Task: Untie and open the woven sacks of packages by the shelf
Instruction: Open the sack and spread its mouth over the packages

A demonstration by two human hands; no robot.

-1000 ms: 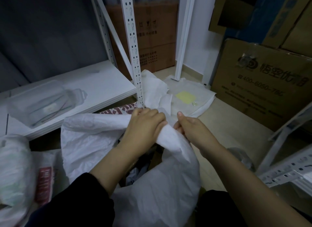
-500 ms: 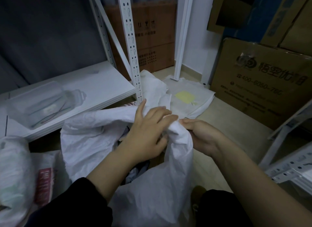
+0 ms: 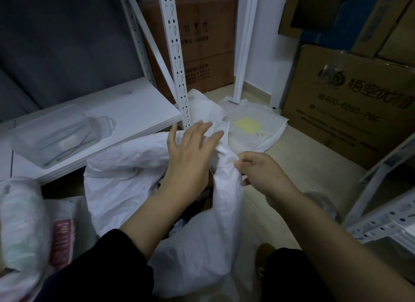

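Between the two hands, the white woven sack [image 3: 143,171] is lying slumped on the floor, its mouth gaping open toward the person and a bunched fold of its rim rising up in the middle. The right hand [image 3: 262,178] is pinching that raised fold, its fingers curled tight around the cloth near the top edge. The left hand [image 3: 190,153] is hovering just beside it with fingers spread and straight, palm down over the sack's rim; whether the fingertips are touching the cloth is not clear. Below the left wrist, dark contents are showing inside the opening, too dim to make out. Under both forearms, the rest of the sack is spreading toward the person's knees.

Beyond the left hand's fingertips, a white perforated shelf post [image 3: 175,54] is standing upright, and a flat white bag with a yellow label [image 3: 248,125] is lying on the floor just past the right hand's knuckles. To the left of the left hand, a low white shelf board [image 3: 134,104] is carrying a clear plastic box [image 3: 54,135]. Farther left and nearer the person, a second sack with red print [image 3: 60,241] is sitting beside a bulging white sack [image 3: 20,223] at the picture's edge. To the right of the right hand, well apart, a large cardboard box with printed lettering [image 3: 350,104] is standing on the floor, and a white metal frame [image 3: 381,225] is leaning in the near right corner. Behind the post, a brown carton [image 3: 202,54] is resting against the wall.
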